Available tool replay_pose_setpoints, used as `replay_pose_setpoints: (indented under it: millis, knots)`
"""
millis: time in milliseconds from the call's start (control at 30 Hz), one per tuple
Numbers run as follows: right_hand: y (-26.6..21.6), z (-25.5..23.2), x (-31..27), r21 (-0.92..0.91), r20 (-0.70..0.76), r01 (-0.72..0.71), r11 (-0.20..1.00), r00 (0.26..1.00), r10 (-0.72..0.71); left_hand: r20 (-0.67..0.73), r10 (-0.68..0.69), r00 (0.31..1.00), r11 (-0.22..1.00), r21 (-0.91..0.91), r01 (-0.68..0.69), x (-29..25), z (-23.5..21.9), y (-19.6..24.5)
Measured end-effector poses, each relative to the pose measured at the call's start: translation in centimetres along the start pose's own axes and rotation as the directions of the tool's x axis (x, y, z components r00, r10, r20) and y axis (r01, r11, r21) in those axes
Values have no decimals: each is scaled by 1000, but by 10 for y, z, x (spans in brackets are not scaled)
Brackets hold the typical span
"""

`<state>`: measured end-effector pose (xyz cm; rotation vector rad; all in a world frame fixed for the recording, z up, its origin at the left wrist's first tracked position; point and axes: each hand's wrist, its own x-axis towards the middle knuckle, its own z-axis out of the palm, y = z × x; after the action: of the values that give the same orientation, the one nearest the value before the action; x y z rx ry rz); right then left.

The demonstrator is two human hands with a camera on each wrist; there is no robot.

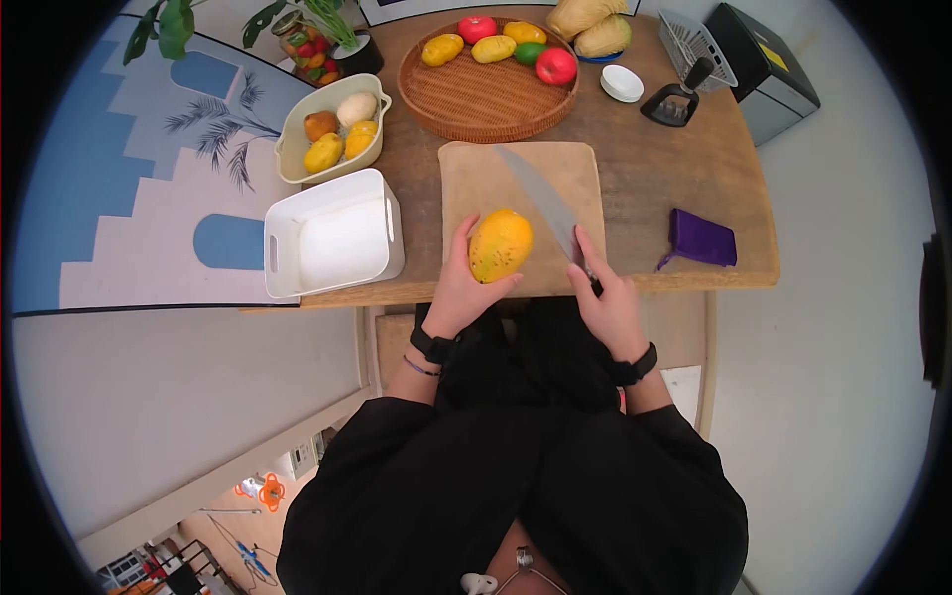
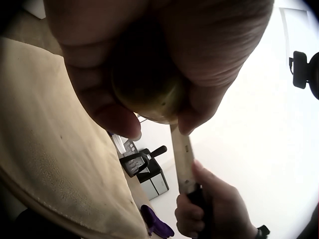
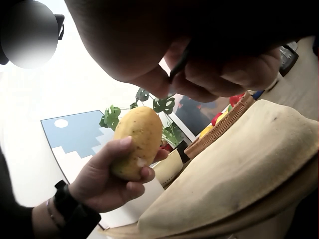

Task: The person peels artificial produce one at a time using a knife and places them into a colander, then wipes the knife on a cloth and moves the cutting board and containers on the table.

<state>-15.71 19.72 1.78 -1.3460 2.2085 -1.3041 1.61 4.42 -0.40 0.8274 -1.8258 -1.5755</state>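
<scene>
A yellow mango [image 1: 501,246] with dark specks is gripped in my left hand [image 1: 459,295], fingers and thumb around its sides. It is held up over the front part of the tan cutting board [image 1: 466,183]. My right hand [image 1: 613,309] holds a kitchen knife [image 1: 543,198] by its black handle, the long blade slanting away to the left across the board. Blade and mango are apart in the head view. In the right wrist view the mango [image 3: 141,137] is clear of the board, and its skin looks whole on the side that shows.
Left of the board stand a white bin [image 1: 332,238] and a cream basket [image 1: 290,159] with several fruits. Behind it is a round wicker tray [image 1: 486,104] of fruit. To the right lie a purple pouch [image 1: 702,238], a white dish [image 1: 622,83] and a black-handled tool [image 1: 671,104].
</scene>
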Motion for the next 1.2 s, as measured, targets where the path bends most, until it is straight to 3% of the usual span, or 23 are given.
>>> replay_pose_setpoints:
  millis: [33,67,100,133,167,200,233,267,333,367,433,500,567,600,633,667,700,767,900,967,1200]
  knots:
    - [-3,0,-1,45,-48,145,988,989,-143,-8,32,999,998,53,-31,0,0,1]
    - [-8,-2,-6,46,-45,142,989,989,-140,-10,60,998,993,103,-59,-1,1,1]
    - [-14,-7,-10,-11,95,129,992,987,-127,-8,56,998,993,101,-55,0,1,2]
    - [-19,-11,-12,-71,230,124,990,967,-105,-6,41,999,974,223,-38,2,1,4]
    - [-13,-8,-12,-73,229,123,990,968,-103,-7,26,1000,939,343,-22,3,2,5]
    - [-1,-2,-11,-113,161,34,993,987,-15,-7,27,1000,939,343,-23,2,2,3]
    - [3,0,-5,-147,90,-54,988,994,67,-52,115,992,920,381,-87,1,3,1]
    - [5,-2,-2,-145,92,-49,988,994,63,-95,201,975,894,424,-143,0,2,0]
    - [0,-8,-1,-218,79,-119,969,987,139,-84,166,982,894,434,-114,-3,0,5]
    - [-8,-10,-3,-215,82,-118,969,987,138,-70,139,988,892,441,-95,-3,0,8]
    - [-23,-12,-9,-88,162,24,996,987,-9,-69,141,988,883,459,-95,-1,0,7]
    - [-17,-7,-9,-110,165,-5,994,986,23,-65,139,988,877,471,-92,0,1,1]
    - [-13,-9,-7,-128,176,-33,991,983,56,-64,237,969,839,517,-171,-2,-2,-4]
    - [-9,-14,-4,-160,157,-112,981,978,137,-65,238,969,838,518,-171,-3,-2,-5]
    - [-6,-18,-1,-189,135,-189,964,967,217,-84,246,966,850,497,-174,-5,-2,-4]
    - [-5,-24,0,-62,131,-178,982,974,185,-107,253,961,863,475,-175,-6,-2,-3]
    - [-3,-32,1,-61,137,-174,983,974,181,-113,252,961,862,477,-170,-6,-3,-5]
    - [-2,-49,1,-18,301,-78,997,950,80,-111,169,979,909,402,-111,-4,-7,-8]
    - [-7,-68,-1,16,401,-120,993,910,104,-109,178,978,950,278,-142,1,-17,-12]
    - [-14,-73,-4,9,479,-137,991,870,116,-35,122,992,981,159,-115,1,-21,-12]
    - [-16,-66,-11,127,499,-111,986,866,33,176,-4,984,998,-60,15,-9,-31,12]
